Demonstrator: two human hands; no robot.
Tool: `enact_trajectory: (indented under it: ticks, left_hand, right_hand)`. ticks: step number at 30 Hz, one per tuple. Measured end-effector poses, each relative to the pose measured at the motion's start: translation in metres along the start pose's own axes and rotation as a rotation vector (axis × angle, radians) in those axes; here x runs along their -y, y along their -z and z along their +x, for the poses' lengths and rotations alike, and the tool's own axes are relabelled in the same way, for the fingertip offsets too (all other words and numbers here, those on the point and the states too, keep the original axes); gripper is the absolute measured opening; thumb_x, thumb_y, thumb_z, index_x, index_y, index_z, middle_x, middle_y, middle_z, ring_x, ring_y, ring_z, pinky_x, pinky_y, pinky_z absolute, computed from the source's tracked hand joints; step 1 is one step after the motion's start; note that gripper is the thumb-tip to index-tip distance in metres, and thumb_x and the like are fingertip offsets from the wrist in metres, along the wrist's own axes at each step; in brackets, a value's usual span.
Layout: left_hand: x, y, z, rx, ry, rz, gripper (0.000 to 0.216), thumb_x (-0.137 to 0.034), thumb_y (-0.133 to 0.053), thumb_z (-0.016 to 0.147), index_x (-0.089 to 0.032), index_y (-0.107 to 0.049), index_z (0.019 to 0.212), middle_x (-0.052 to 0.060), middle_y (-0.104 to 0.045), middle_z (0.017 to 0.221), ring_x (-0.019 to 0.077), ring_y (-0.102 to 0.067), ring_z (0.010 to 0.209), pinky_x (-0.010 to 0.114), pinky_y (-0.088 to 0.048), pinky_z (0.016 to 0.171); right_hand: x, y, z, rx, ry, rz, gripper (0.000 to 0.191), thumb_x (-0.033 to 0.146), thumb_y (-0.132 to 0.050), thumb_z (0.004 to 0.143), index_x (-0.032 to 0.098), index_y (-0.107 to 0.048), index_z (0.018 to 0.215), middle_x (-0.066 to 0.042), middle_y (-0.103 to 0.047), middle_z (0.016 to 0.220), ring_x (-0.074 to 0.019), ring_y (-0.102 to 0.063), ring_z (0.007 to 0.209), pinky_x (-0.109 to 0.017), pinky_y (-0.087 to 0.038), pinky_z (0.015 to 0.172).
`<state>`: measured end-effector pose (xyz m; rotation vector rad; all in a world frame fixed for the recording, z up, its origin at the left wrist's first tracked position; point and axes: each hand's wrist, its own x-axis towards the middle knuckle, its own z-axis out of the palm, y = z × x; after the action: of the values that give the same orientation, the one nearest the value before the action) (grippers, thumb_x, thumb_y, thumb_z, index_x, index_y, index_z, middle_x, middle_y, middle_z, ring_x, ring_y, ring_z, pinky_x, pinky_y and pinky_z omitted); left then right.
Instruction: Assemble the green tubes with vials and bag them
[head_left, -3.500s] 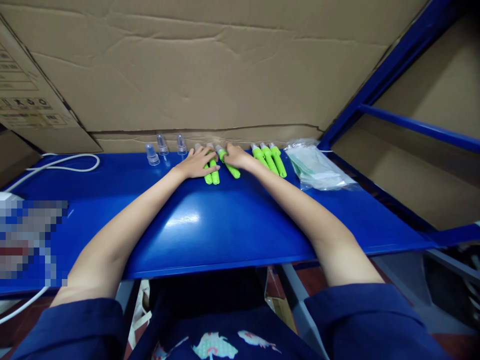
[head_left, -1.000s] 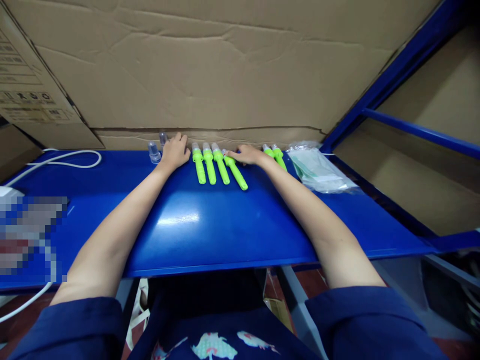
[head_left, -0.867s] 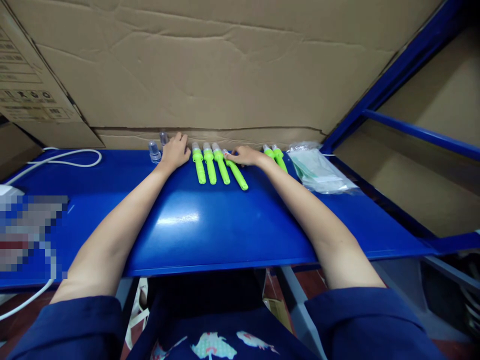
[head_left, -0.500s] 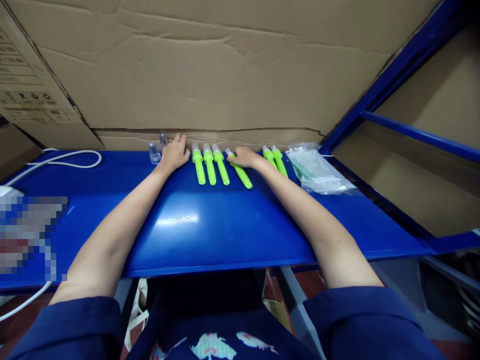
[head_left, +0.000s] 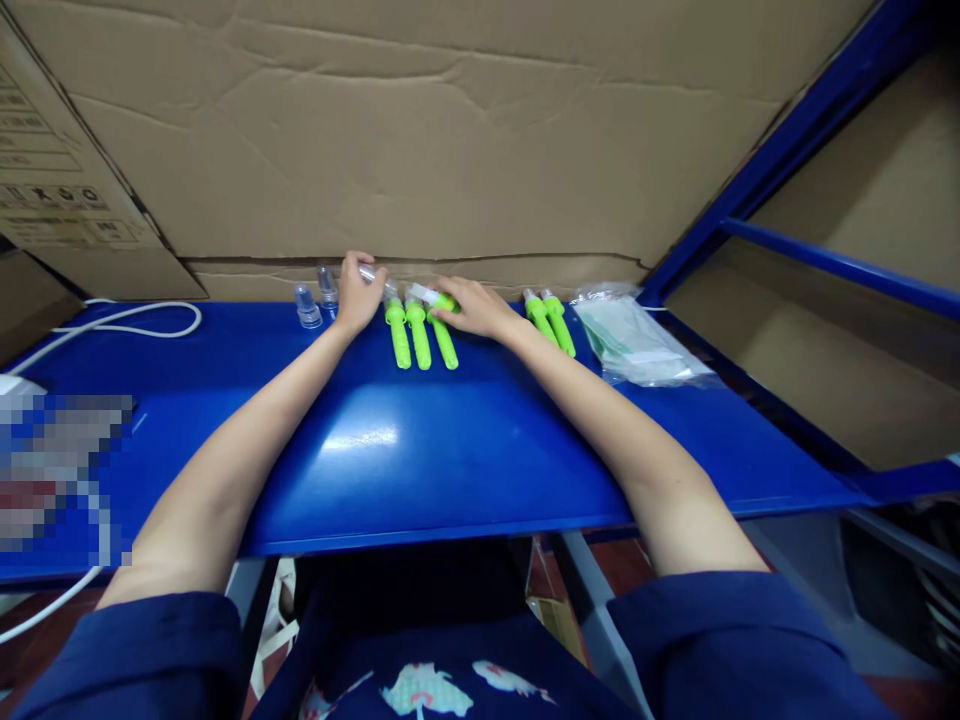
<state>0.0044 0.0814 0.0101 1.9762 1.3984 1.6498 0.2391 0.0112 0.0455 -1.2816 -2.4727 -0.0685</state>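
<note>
Holding a small clear cap (head_left: 367, 272) in the narrowly curled fingers of the left hand (head_left: 355, 298), at the far edge of the blue table (head_left: 420, 440), close to the cardboard wall (head_left: 420, 150). Pinching a green pen (head_left: 442, 299) in the closed fingers of the right hand (head_left: 474, 309), its clear tip turned left toward the cap, near it but apart. Just below and between both hands, three green pens (head_left: 418, 342) lying side by side on the table, clear ends away from the body. Left of the left hand, two clear caps (head_left: 304, 306) standing upright. Right of the right hand, two more green pens (head_left: 559, 325) lying parallel, then a plastic bag (head_left: 637, 340) beyond them. Far left, a looped white cable (head_left: 135, 318).
</note>
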Motion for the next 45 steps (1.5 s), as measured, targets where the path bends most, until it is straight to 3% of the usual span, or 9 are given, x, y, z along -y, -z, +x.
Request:
enact_trajectory:
  ticks: [4,9,12,15,19,23,29,40,45]
  left_hand:
    - [-0.006,-0.022,-0.006,0.078,0.004,-0.286,0.030,-0.038,-0.076,0.089,-0.022,-0.054,0.101,0.004,-0.060,0.099,0.0197,-0.063,0.099,0.039,-0.056,0.098]
    - [-0.021,-0.022,-0.015,0.199,-0.046,-0.336,0.034,-0.045,-0.079,0.086,-0.021,-0.058,0.098,0.002,-0.059,0.091,0.0143,-0.061,0.076,0.031,-0.059,0.074]
    - [-0.025,-0.021,-0.018,0.267,-0.107,-0.314,0.038,-0.046,-0.081,0.083,-0.021,-0.059,0.100,0.000,-0.060,0.086,0.0140,-0.061,0.072,0.032,-0.058,0.074]
    - [-0.026,-0.022,-0.021,0.287,-0.120,-0.313,0.047,-0.040,-0.087,0.076,-0.021,-0.057,0.107,0.001,-0.063,0.094,0.0155,-0.064,0.079,0.033,-0.057,0.080]
    - [-0.023,-0.023,-0.022,0.290,-0.094,-0.341,0.061,-0.032,-0.091,0.068,-0.021,-0.054,0.115,0.005,-0.063,0.107,0.0195,-0.066,0.096,0.034,-0.054,0.088]
    - [-0.020,-0.022,-0.020,0.309,-0.080,-0.350,0.062,-0.030,-0.091,0.067,-0.022,-0.053,0.115,0.004,-0.062,0.108,0.0191,-0.066,0.096,0.035,-0.053,0.091]
    - [-0.012,-0.022,-0.017,0.253,-0.078,-0.338,0.061,-0.025,-0.090,0.063,-0.022,-0.054,0.113,0.003,-0.059,0.104,0.0174,-0.064,0.090,0.034,-0.052,0.088]
    - [-0.012,-0.020,-0.015,0.143,0.012,-0.329,0.053,-0.014,-0.084,0.059,-0.021,-0.055,0.104,-0.001,-0.056,0.094,0.0133,-0.059,0.081,0.029,-0.050,0.081]
    - [-0.003,-0.019,-0.009,0.039,0.107,-0.347,0.050,-0.017,-0.086,0.063,-0.023,-0.054,0.101,-0.002,-0.054,0.090,0.0137,-0.058,0.081,0.030,-0.053,0.082]
  right_hand:
    - [0.004,-0.007,0.002,-0.051,0.058,-0.022,0.041,0.035,-0.055,0.099,0.017,-0.056,0.136,-0.018,-0.066,0.135,-0.0369,-0.064,0.121,-0.050,-0.052,0.098]
    - [-0.006,-0.018,0.009,-0.151,0.023,0.145,0.057,0.044,-0.067,0.093,0.015,-0.046,0.138,-0.019,-0.068,0.121,-0.0343,-0.067,0.110,-0.048,-0.054,0.093]
    - [-0.013,-0.023,0.014,-0.194,0.052,0.225,0.072,0.053,-0.077,0.086,0.015,-0.045,0.138,-0.020,-0.062,0.127,-0.0340,-0.063,0.114,-0.051,-0.051,0.099]
    - [-0.015,-0.025,0.019,-0.216,0.087,0.255,0.083,0.058,-0.082,0.079,0.015,-0.045,0.139,-0.022,-0.056,0.134,-0.0381,-0.058,0.124,-0.057,-0.047,0.106]
    - [-0.014,-0.027,0.022,-0.233,0.106,0.269,0.088,0.059,-0.084,0.076,0.013,-0.046,0.139,-0.023,-0.054,0.134,-0.0406,-0.054,0.128,-0.060,-0.045,0.108]
    - [-0.014,-0.028,0.022,-0.248,0.121,0.280,0.087,0.061,-0.085,0.074,0.014,-0.047,0.137,-0.022,-0.054,0.133,-0.0393,-0.055,0.127,-0.059,-0.045,0.109]
    - [-0.013,-0.030,0.020,-0.235,0.128,0.307,0.078,0.059,-0.081,0.081,0.017,-0.048,0.138,-0.020,-0.053,0.134,-0.0375,-0.053,0.128,-0.059,-0.045,0.109]
    - [-0.009,-0.029,0.017,-0.183,0.174,0.297,0.068,0.026,-0.074,0.085,0.015,-0.043,0.144,-0.021,-0.047,0.143,-0.0341,-0.049,0.137,-0.054,-0.047,0.113]
    - [-0.006,-0.022,0.011,-0.197,0.095,0.157,0.059,0.024,-0.068,0.088,0.018,-0.044,0.142,-0.019,-0.051,0.145,-0.0325,-0.060,0.125,-0.050,-0.052,0.103]
